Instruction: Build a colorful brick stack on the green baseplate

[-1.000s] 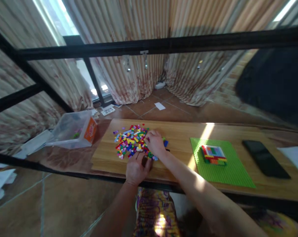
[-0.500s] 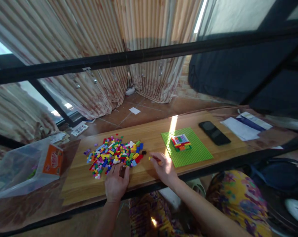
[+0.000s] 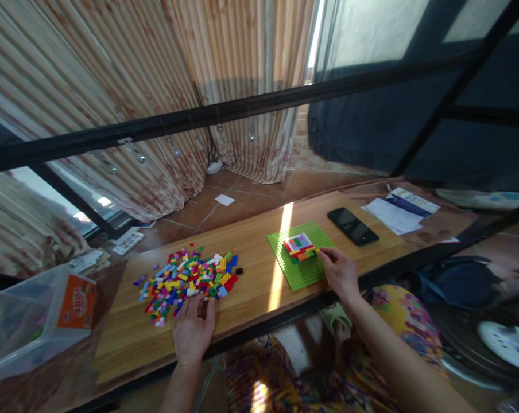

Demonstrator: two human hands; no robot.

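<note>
A green baseplate lies on the wooden board, with a built block of coloured bricks standing on it: pale and green on top, red, yellow and orange along the near side. My right hand pinches a small yellow brick at the right end of this block; whether the brick touches it I cannot tell. Farther left, a heap of loose toy bricks in many colours is spread out. At its near edge rests my left hand, thumb and fingers apart, holding nothing that I can see.
A black phone lies right of the baseplate, with papers beyond it. On the far left stands a clear plastic box with an orange label. The wooden board ends just before my knees; a dark rail crosses behind.
My right hand has moved right, from between the heap and the baseplate to the built block, carrying the yellow brick. My left hand has stayed by the heap. The view has shifted slightly.
</note>
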